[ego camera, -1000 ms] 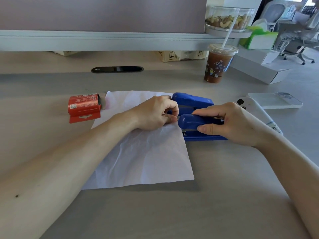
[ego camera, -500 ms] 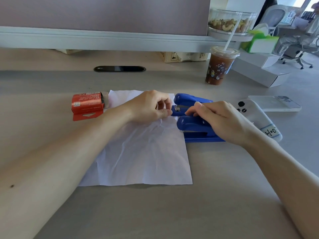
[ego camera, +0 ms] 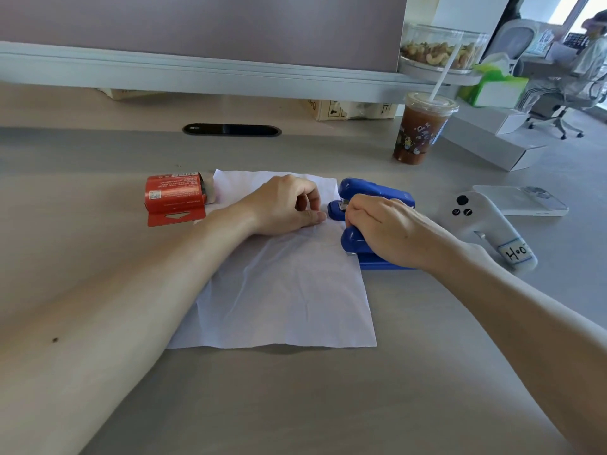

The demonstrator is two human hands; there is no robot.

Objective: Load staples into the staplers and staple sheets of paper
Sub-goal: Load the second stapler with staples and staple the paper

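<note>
An office: a grey worktop backed by a mauve partition panel, with white mesh swivel chairs beyond its far right corner.

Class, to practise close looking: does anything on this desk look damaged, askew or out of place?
The white paper sheet is creased all over. The red staple box at its far left corner lies with an end flap open.

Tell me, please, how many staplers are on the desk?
2. The near stapler lies under the right hand beside the paper; the far stapler sits just behind it. No others show.
</note>
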